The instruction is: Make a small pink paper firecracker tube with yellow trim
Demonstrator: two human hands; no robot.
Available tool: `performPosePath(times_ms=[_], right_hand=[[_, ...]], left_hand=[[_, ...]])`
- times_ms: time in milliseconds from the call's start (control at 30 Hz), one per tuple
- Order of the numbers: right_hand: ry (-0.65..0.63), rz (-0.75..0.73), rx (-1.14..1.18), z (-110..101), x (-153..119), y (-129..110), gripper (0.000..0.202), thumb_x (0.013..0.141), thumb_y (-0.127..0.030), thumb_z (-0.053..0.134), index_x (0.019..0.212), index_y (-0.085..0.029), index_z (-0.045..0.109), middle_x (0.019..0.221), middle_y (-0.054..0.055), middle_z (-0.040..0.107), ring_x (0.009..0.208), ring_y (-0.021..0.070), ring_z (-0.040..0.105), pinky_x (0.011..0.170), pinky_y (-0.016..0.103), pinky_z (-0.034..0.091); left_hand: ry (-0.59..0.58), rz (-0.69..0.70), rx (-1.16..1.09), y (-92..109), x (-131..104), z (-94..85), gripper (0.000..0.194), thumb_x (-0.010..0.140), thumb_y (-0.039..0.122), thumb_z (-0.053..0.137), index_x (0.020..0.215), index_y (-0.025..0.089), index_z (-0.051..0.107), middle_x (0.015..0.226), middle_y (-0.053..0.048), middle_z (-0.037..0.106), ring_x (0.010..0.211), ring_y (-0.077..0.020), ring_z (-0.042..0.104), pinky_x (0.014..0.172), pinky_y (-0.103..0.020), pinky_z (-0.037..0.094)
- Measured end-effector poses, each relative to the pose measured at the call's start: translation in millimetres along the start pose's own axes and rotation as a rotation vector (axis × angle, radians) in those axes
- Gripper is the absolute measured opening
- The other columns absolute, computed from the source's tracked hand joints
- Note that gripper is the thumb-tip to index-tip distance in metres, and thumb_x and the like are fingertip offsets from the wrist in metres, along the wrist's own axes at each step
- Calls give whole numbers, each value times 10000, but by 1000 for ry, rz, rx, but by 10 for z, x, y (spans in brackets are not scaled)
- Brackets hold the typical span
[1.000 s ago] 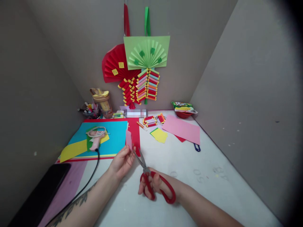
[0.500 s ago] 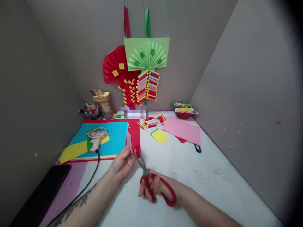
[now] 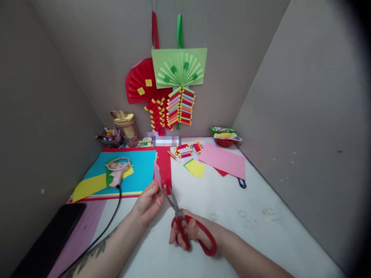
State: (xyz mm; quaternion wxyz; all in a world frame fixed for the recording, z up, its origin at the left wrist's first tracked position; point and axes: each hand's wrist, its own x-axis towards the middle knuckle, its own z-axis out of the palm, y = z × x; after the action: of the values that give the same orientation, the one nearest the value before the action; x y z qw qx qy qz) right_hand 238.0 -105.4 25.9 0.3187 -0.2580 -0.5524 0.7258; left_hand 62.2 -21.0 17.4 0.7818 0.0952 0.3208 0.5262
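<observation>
My left hand (image 3: 150, 199) pinches a small folded piece of pink paper (image 3: 157, 173), held upright near the middle of the table. Its lower edge is partly covered by my fingers. In my right hand (image 3: 189, 231) is a pair of red-handled scissors (image 3: 209, 244), fingers through the loops. The blades stand apart and point up and left, one blade tip close by the paper and my left fingertips. Whether that blade touches the paper I cannot tell.
Blue sheets (image 3: 142, 170) lie at left with a pink glue gun (image 3: 117, 175), its cord running past a black tablet-like slab (image 3: 55, 235). At right are a pink sheet (image 3: 223, 160), yellow paper (image 3: 197, 168) and small paper rolls (image 3: 184, 150). Paper fans (image 3: 181, 69) hang on the wall.
The scissor blades are slightly wider apart than before. Both hands stay in nearly the same place, and the whole view has shifted a little.
</observation>
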Motion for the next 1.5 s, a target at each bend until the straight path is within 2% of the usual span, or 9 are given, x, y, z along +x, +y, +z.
performPosePath(times_ms=[133, 267, 433, 733, 867, 1100, 1200, 1300, 1500], right_hand=[[-8, 2, -9, -17, 6, 46, 695, 684, -815, 266, 873, -160, 397, 773, 72, 577, 543, 94, 462, 543, 259, 371], [-4, 4, 0, -40, 3, 107, 677, 715, -788, 289, 915, -153, 409, 821, 84, 590, 569, 97, 483, 562, 261, 378], [34, 29, -18, -40, -7, 62, 711, 686, -811, 297, 915, -150, 424, 826, 85, 593, 558, 99, 476, 548, 263, 371], [57, -22, -8, -75, -18, 1, 761, 642, -832, 336, 977, -155, 434, 947, 127, 577, 648, 126, 481, 620, 307, 389], [58, -21, -8, -83, -3, 23, 758, 634, -836, 339, 958, -156, 431, 978, 144, 579, 633, 121, 480, 600, 301, 388], [56, -30, 12, -118, -2, 106, 790, 642, -837, 328, 1016, -152, 450, 1005, 149, 577, 669, 143, 523, 624, 315, 401], [63, -61, 12, -137, -9, 88, 801, 655, -828, 334, 1048, -144, 475, 1012, 146, 578, 710, 156, 529, 669, 330, 406], [78, -84, 34, -155, -6, 34, 837, 628, -852, 317, 1038, -150, 511, 1004, 142, 586, 719, 159, 520, 674, 330, 398], [104, -85, 59, -200, -23, -69, 840, 615, -864, 295, 968, -144, 545, 940, 145, 612, 678, 151, 506, 644, 322, 388]], left_hand=[[-60, 7, 25, -4, 5, -26, 180, 813, 14, 500, 905, 141, 588, 726, -30, 683, 622, -114, 671, 602, -178, 563], [-136, 61, 87, 2, -5, -25, 170, 788, 40, 567, 907, 160, 581, 822, -29, 690, 683, -113, 672, 639, -187, 561], [-217, 128, 269, 10, -51, 53, 357, 715, 142, 697, 1047, 161, 567, 893, -64, 681, 665, -124, 649, 601, -204, 542], [-193, 177, 380, -39, -92, 89, 359, 664, 178, 747, 988, 127, 599, 861, -89, 684, 677, -138, 629, 648, -230, 521], [-200, 188, 390, -32, -80, 77, 365, 687, 189, 731, 1018, 141, 587, 934, -100, 675, 739, -150, 635, 680, -236, 525], [-231, 150, 393, -33, -102, 85, 293, 701, 179, 717, 966, 142, 597, 804, -52, 659, 617, -106, 596, 602, -197, 509], [-221, 148, 424, -48, -104, 85, 307, 690, 190, 729, 963, 141, 597, 850, -68, 670, 685, -129, 619, 637, -207, 505], [-219, 160, 488, -51, -89, 59, 336, 675, 248, 746, 951, 142, 587, 856, -76, 687, 720, -152, 637, 657, -222, 493], [-244, 228, 668, -15, -65, 5, 305, 718, 317, 709, 927, 153, 560, 814, -45, 694, 678, -122, 626, 628, -192, 458]])
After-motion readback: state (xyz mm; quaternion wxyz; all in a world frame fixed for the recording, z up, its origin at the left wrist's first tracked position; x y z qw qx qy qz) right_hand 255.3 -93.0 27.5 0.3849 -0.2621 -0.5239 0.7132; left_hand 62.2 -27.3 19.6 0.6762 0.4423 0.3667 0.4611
